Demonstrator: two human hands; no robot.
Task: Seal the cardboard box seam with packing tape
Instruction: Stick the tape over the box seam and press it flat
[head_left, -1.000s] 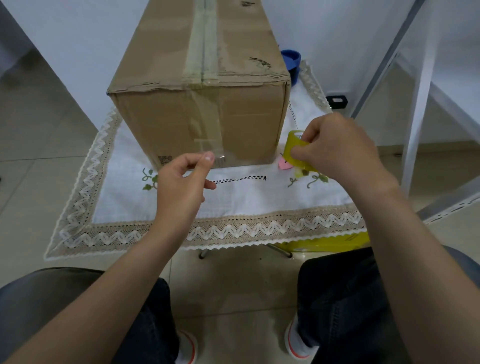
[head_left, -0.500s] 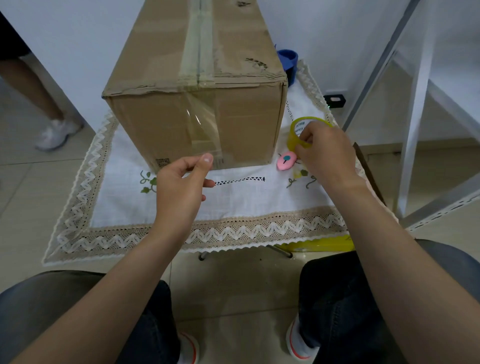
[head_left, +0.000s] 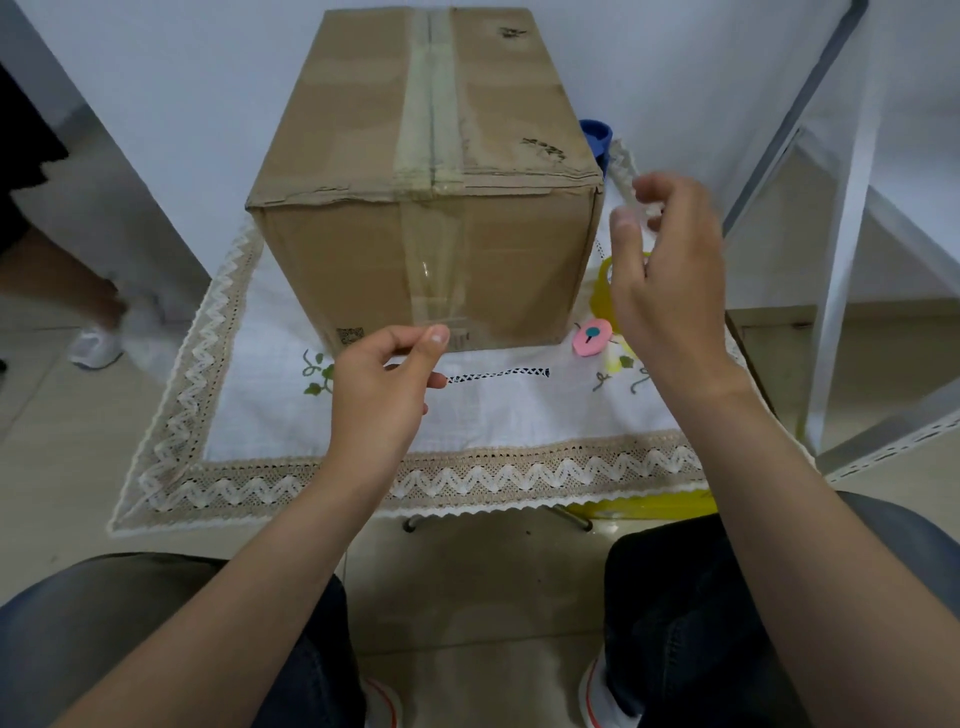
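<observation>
Box: cardboard box (head_left: 431, 218) stands on the cloth-covered surface (head_left: 519, 410), its top seam (head_left: 430, 104) running away from me under a strip of old tape that folds over the near top edge.
Tape strip: a clear piece of packing tape (head_left: 434, 291) hangs down the near face from that edge; it is glossy and hard to trace, and its lower end reaches my left fingers.
Left hand: my left hand (head_left: 384, 384) is low in front of the box, thumb and forefinger pinched together on the bottom end of the clear strip, the other fingers curled in.
Right hand: my right hand (head_left: 670, 270) is raised just off the box's right near corner, fingers loosely spread and holding nothing that I can make out; the fingertips are blurred.
Tape roll: the yellow tape roll (head_left: 605, 291) lies on the cloth beside the box's right wall, partly behind my right hand.
Pink piece: a small pink object (head_left: 592, 338) lies just in front of the roll, near the box's lower right corner.
Edges: the lace border (head_left: 519, 478) marks the near rim of the surface, with bare cloth between it and the box; the box's right side has only a narrow strip of cloth.
Room: a white frame (head_left: 841, 234) stands close on the right; a wall rises behind the box.
Writing: a small printed code square (head_left: 347, 335) sits low on the near face, too small to read; dark marks on the top flap are not legible.
</observation>
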